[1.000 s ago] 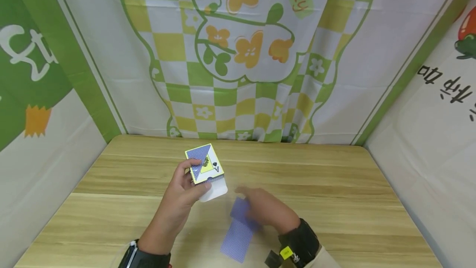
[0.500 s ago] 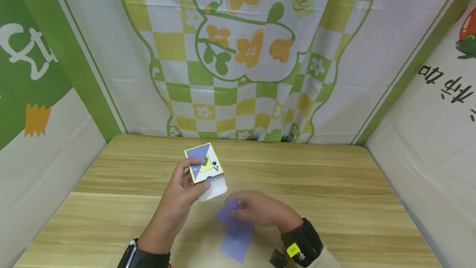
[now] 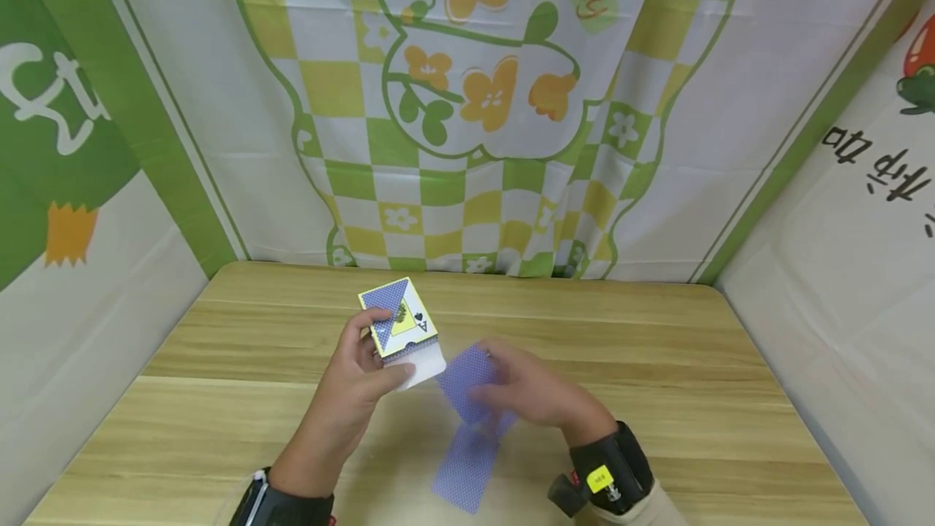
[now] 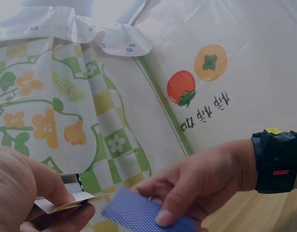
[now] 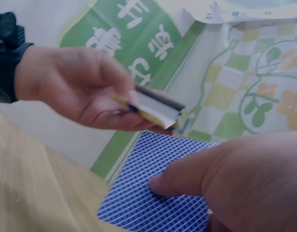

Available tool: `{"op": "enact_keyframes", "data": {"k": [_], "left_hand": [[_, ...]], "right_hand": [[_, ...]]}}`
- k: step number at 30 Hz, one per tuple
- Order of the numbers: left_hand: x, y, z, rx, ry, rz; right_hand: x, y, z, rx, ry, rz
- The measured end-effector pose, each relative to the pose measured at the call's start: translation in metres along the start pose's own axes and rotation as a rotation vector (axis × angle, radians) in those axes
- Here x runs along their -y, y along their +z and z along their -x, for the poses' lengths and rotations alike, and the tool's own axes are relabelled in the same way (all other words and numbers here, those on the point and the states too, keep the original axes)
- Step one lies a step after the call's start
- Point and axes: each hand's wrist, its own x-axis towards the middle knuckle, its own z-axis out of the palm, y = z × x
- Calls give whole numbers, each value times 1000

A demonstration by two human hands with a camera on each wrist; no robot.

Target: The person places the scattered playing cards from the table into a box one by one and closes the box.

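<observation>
My left hand (image 3: pixel 339 404) grips a playing card box (image 3: pixel 400 311), an ace of spades printed on its face. The white flap (image 3: pixel 420 365) hangs open toward me, and the thumb presses on it. Between thumb and fingers my right hand (image 3: pixel 544 392) pinches a blue-patterned playing card (image 3: pixel 462 380), just right of the flap. Whether it is one card or a thin stack I cannot tell. In the right wrist view the thumb lies across the patterned back (image 5: pixel 138 179), with the box opening (image 5: pixel 158 110) beyond. Below lie more blue-backed cards (image 3: pixel 463 473), partly hidden by the right hand.
The light wooden table (image 3: pixel 694 380) stretches to both sides of the hands. A printed checkered curtain (image 3: pixel 467 217) hangs at its back edge, and printed white cloth walls (image 3: pixel 825 266) stand at the sides. A black band is on each wrist.
My right hand has lifted a blue-backed card off the pile and brought it up toward the box flap. The left hand with the box has hardly moved.
</observation>
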Motion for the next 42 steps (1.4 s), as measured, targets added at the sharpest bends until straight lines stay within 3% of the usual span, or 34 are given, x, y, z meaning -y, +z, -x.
{"op": "enact_keyframes", "data": {"k": [5, 11, 14, 20, 24, 32, 42], "left_hand": [[0, 0, 0, 12, 3, -11], [-1, 2, 0, 10, -10, -14], [0, 3, 0, 8, -6, -12], [2, 3, 0, 16, 10, -17], [3, 3, 0, 17, 10, -18], [6, 8, -1, 4, -16, -35], [7, 10, -1, -6, -22, -48]], "right_hand": [[11, -9, 7, -168, -10, 29], [30, -8, 15, -260, -97, -140], [36, -3, 18, -230, -92, -216], [39, 14, 15, -2, -60, -291], [36, 23, 9, 64, -37, -345], [31, 31, 3, 64, -15, -401], [37, 36, 1, -74, 71, -481]]}}
